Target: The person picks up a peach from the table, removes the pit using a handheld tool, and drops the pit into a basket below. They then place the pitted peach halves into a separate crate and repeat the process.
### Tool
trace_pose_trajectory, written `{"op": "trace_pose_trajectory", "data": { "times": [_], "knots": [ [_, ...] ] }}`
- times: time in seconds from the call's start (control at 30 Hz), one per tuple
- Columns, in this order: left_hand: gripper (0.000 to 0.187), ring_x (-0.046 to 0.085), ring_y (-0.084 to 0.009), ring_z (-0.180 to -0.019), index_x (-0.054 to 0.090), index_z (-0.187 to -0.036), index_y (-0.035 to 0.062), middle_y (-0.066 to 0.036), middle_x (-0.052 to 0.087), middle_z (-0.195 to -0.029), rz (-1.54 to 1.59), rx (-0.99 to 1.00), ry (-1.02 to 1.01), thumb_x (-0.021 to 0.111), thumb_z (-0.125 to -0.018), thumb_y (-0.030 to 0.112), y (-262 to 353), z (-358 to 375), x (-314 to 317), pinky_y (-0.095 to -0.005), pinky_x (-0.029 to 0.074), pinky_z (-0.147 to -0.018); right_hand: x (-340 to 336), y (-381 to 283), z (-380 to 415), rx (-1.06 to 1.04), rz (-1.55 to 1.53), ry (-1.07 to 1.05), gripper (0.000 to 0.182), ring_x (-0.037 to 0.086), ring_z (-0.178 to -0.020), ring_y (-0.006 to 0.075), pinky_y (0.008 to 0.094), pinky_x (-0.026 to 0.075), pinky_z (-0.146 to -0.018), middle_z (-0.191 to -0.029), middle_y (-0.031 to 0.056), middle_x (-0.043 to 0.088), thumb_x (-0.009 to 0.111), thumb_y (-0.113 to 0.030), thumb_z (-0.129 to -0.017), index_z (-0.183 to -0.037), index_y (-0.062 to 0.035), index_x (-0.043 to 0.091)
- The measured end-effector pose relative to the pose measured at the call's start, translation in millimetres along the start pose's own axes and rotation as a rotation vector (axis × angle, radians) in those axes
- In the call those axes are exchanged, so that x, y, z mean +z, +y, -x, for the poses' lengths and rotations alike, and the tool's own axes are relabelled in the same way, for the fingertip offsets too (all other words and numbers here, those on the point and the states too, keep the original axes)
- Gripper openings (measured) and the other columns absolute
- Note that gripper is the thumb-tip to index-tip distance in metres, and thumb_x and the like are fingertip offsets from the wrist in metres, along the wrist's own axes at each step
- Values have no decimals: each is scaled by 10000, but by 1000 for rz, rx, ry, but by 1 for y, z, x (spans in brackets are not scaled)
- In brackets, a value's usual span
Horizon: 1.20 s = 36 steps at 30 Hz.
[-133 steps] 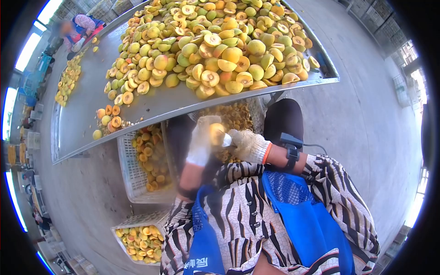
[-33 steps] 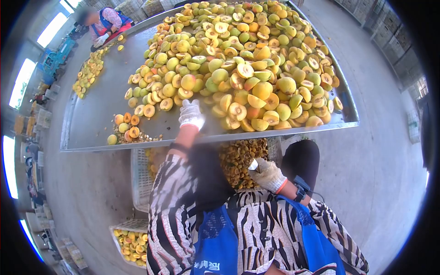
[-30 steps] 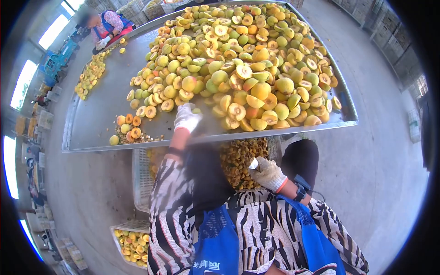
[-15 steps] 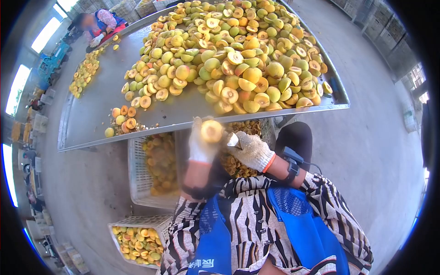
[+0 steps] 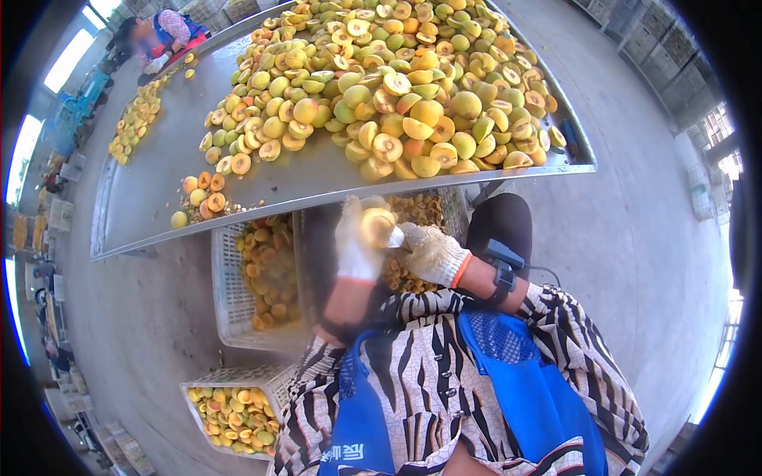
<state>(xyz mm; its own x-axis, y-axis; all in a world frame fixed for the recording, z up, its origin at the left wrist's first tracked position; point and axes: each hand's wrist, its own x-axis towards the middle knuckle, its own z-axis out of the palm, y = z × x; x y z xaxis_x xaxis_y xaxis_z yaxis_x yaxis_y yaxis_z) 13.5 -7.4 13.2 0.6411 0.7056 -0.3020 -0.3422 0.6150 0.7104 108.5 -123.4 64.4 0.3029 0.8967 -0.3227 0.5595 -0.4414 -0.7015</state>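
My gloved left hand is closed around a yellow peach half, held just in front of the table edge. My gloved right hand grips a small pitting tool with a short, pale metal blade. The blade meets the right side of the peach half; motion blur hides whether it has entered the flesh. Its handle is hidden in my fist. Below both hands sits a container of brown pits and scraps, partly covered by my arms.
A metal-rimmed table bears a large heap of halved peaches and a small group at its near left. White crates of peach halves stand at left. Another person works at the far left corner.
The blade has come from beside the peach half onto its right side, and the peach half has turned and tilted. The whole view has shifted slightly.
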Motion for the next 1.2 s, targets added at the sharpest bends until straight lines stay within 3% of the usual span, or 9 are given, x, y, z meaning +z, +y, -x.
{"op": "trace_pose_trajectory", "data": {
  "times": [0.23, 0.4, 0.47, 0.67, 0.87, 0.97, 1.07, 1.13, 1.2],
  "knots": [
    [405, 643, -249, -671, 621, -973, -4, -132, 656, -810, -22, 78, 45, 501, -1005, 382, -17, 3, 3, -339, 534, -580, 3, 8, 5, -40, 24, -55, 261, 649, -956, 401, 466, 521, -804, -1052, 211, 676, 553, -216, -884, -1083, -71, 641],
    [394, 646, -243, -643, 635, -946, -33, -137, 663, -794, -187, 103, 117, 530, -999, 343, -22, 9, 4, -330, 532, -570, 17, 16, 8, 9, -78, -32, 234, 660, -913, 393, 450, 530, -788, -972, 205, 684, 560, -206, -868, -1024, -62, 659],
    [395, 647, -241, -641, 641, -926, -41, -139, 665, -790, -242, 57, 89, 538, -998, 333, -20, 10, 0, -329, 532, -572, 7, 11, 12, 12, 51, -100, 230, 664, -881, 386, 449, 529, -771, -945, 199, 685, 556, -209, -870, -1006, -57, 660],
    [382, 651, -239, -647, 651, -929, -62, -157, 676, -801, -269, 81, 4, 562, -987, 305, -17, 9, -1, -329, 533, -580, 37, 46, -3, -88, -290, -187, 256, 650, -810, 375, 456, 514, -725, -913, 193, 682, 549, -247, -877, -972, -39, 666],
    [343, 656, -219, -632, 669, -950, -62, -158, 697, -814, -311, -8, -188, 585, -975, 269, -11, 3, -17, -304, 531, -575, 50, 55, -6, -136, -272, -225, 291, 657, -792, 366, 441, 519, -708, -894, 197, 685, 543, -277, -887, -993, -37, 668],
    [338, 679, -196, -636, 691, -926, -32, -140, 716, -809, -314, -83, -236, 594, -967, 290, -16, -6, -26, -273, 513, -560, 45, 48, -1, -25, -129, -175, 294, 665, -761, 338, 420, 532, -681, -920, 189, 694, 545, -277, -887, -995, -38, 678],
    [371, 689, -210, -652, 688, -939, -37, -148, 718, -830, -350, -44, -317, 588, -965, 319, -18, -10, -32, -276, 525, -571, 16, 26, 1, 247, -352, -539, 254, 671, -738, 312, 416, 539, -655, -888, 168, 691, 590, -267, -855, -933, -44, 682],
    [378, 689, -217, -654, 684, -942, -45, -154, 717, -842, -345, -51, -298, 598, -956, 322, -24, -11, -35, -284, 532, -581, 31, 44, 0, -30, -362, -417, 285, 623, -642, 184, 325, 510, -587, -755, 72, 648, 604, -333, -887, -890, -53, 661],
    [385, 690, -223, -655, 682, -944, -53, -161, 716, -849, -348, -60, -315, 604, -949, 325, -26, -14, -35, -293, 537, -591, 42, 58, -6, -239, -278, -318, 257, 618, -625, 183, 328, 508, -576, -709, 64, 632, 606, -305, -875, -849, -53, 647]
  ]
}}
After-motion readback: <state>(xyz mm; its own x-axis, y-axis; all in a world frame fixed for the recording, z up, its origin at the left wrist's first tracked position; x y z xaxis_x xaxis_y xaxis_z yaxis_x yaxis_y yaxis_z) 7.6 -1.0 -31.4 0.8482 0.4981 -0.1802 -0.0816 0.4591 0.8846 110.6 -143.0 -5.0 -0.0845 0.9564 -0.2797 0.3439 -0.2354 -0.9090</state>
